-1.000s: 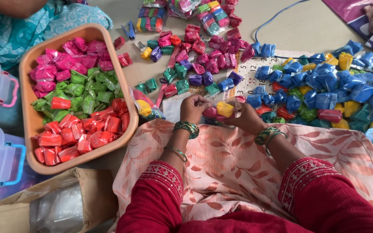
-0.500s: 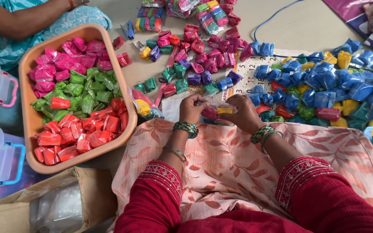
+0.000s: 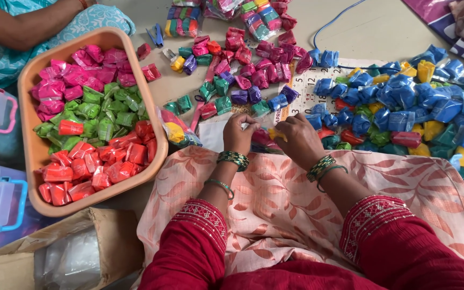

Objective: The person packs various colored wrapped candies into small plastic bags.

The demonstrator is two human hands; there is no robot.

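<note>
Since the frame half a second back, both hands have drawn slightly closer to the lap edge and the yellow piece between them shows less, now mostly covered by the right hand; the piles around them lie as they did. Head view, the only one: left hand and right hand meet over the small packets, red-pink with a sliver of yellow, which sit at the front edge of the peach leaf-print cloth on the lap, just beside the floor piles. Left fingers are curled shut, pinching the top of the packets; right fingers are bent down over them, closed on the same bundle, exact grip hidden under the knuckles. To the left, an orange tub holds pink, green and red packets in bands. Ahead, mixed magenta and green packets are scattered on the floor; to the right, a blue and yellow heap partly covers a printed calendar sheet. Judgement: the step in hand looks like gathering or pairing packets into one bundle; the next move calls for keeping the pinch firm while one hand frees itself to reach the nearby pile.
</note>
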